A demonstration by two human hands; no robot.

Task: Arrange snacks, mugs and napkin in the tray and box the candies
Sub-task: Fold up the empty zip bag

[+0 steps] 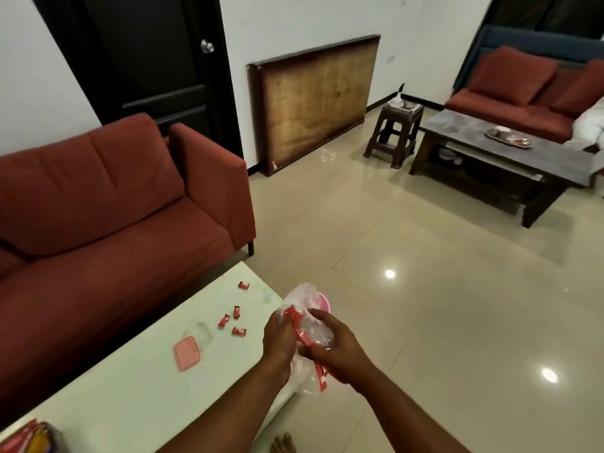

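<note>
no legible text, candy wrappers (232, 319) and red-white bag (305, 335) print blurred

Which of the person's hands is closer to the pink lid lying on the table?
Left. The left hand is nearer the pink lid; the right hand lies beyond it.

The left hand (280, 338) and right hand (330, 346) cover most of a crumpled clear bag (302, 302) with red print — its contents cannot be made out. A pink item (322, 300) behind it is largely hidden. Colourful packets (27, 438) are cut off at the bottom-left edge. Items on the distant tray (508, 138) are too small to identify — blurred also.
</note>
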